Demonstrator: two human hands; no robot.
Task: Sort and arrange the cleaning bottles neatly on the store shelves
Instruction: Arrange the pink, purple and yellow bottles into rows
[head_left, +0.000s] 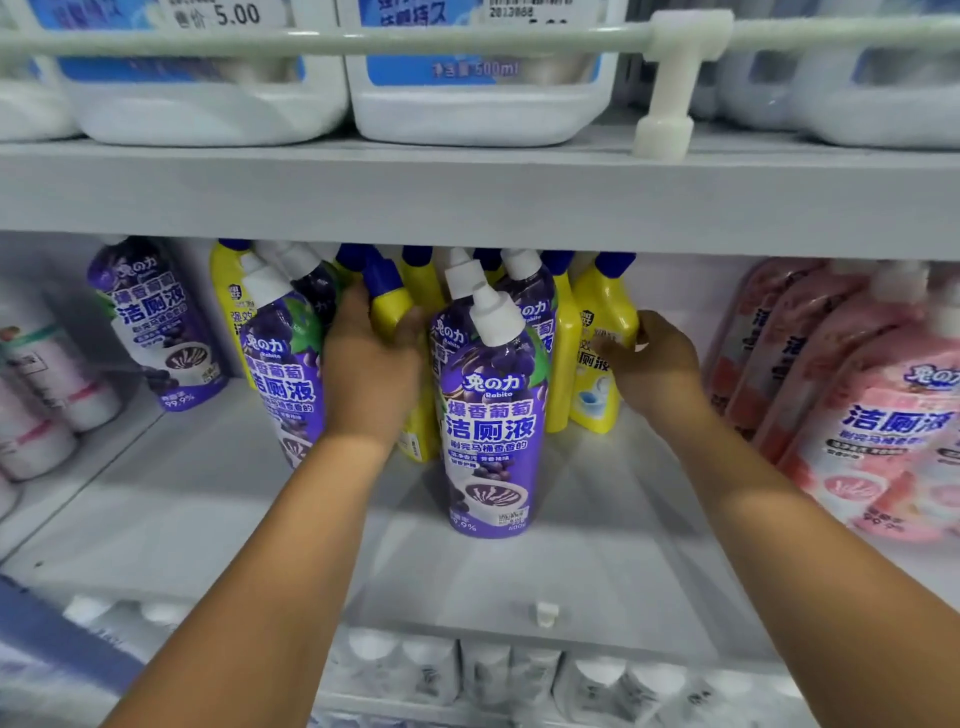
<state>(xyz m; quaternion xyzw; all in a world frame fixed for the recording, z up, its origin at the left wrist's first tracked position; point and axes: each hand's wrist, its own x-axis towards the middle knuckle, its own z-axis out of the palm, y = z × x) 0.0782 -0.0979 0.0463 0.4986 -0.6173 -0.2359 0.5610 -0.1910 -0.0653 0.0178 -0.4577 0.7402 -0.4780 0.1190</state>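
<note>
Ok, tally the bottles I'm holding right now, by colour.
Yellow: 2, the left yellow bottle in the left hand, the right yellow bottle in the right hand.
Purple: 0.
Pink: 0.
Total: 2.

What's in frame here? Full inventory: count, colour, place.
purple bottles: at least five, white caps, middle shelf, centre and left.
yellow bottles: several, blue caps, behind and between the purple ones; exact count hidden.
pink bottles: several, white caps, middle shelf right.
white jugs: at least three, blue labels, top shelf behind a rail.
white bottles: a few, lying at far left.
white containers: a row, lower shelf.
left hand: grips a yellow bottle.
right hand: touches the rightmost yellow bottle.
</note>
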